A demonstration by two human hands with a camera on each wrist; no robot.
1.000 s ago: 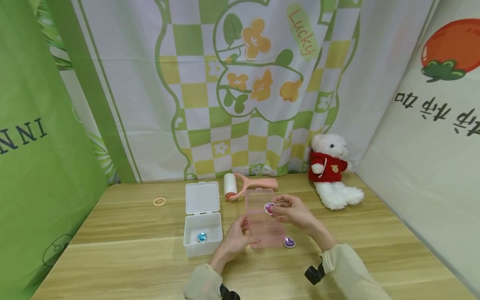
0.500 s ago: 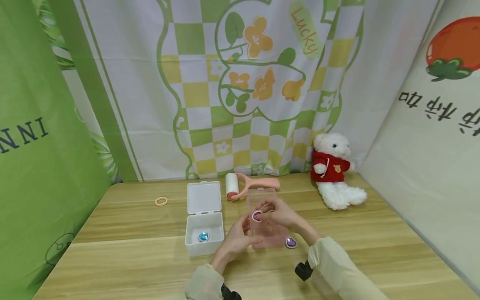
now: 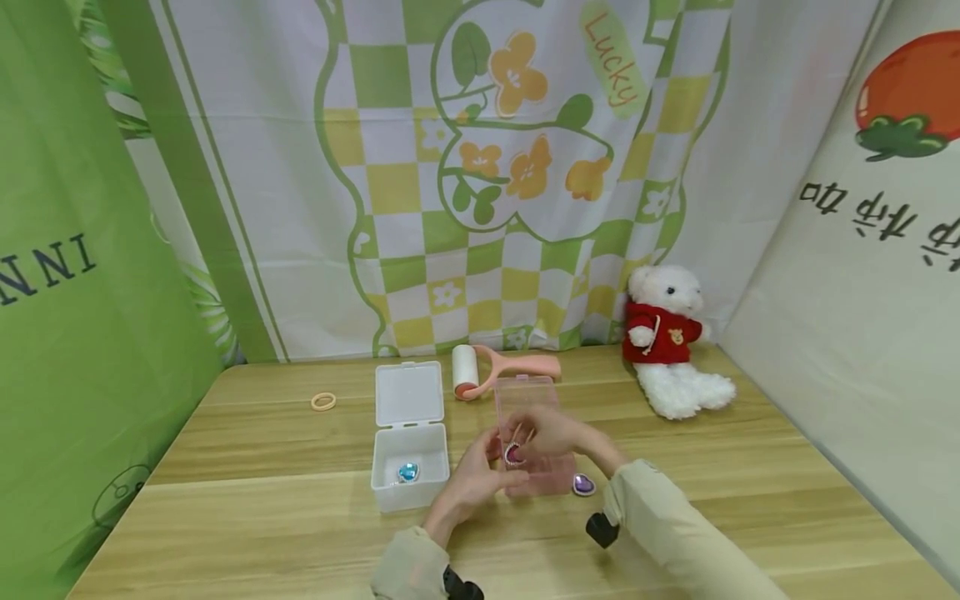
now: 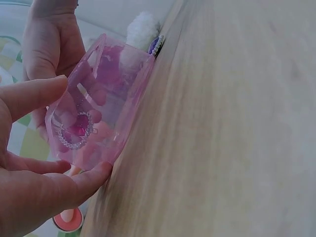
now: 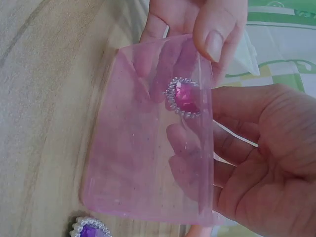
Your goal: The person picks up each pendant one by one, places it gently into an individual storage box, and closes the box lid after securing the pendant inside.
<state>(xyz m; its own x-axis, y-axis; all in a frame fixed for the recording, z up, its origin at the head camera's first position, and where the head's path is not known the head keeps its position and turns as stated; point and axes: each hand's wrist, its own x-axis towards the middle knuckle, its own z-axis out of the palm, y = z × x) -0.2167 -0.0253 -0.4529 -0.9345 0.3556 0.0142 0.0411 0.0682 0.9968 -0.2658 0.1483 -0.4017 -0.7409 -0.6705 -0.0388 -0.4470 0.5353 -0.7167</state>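
My left hand (image 3: pixel 471 482) grips the left side of a clear pink plastic box (image 3: pixel 551 481), whose lid stands open at the back. Reaching into that box, my right hand (image 3: pixel 553 432) pinches a pink gem with a silver beaded rim (image 3: pixel 513 454). Through the box wall, the gem (image 5: pixel 185 96) shows beside the right fingers in the right wrist view. A purple gem with a beaded rim (image 3: pixel 583 484) lies on the table just right of the box. To the left, an open white box (image 3: pixel 411 500) holds a blue gem (image 3: pixel 408 472).
Behind the pink box lies a lint roller (image 3: pixel 465 372) with a pink handle. A small tan ring (image 3: pixel 323 402) rests at the table's left. At the back right sits a white plush bear (image 3: pixel 665 342) in a red top. Curtains border the wooden table (image 3: pixel 262 517).
My right hand has moved left and down with the pink gem, from above the pink box to inside it. The left hand keeps its grip on the box.
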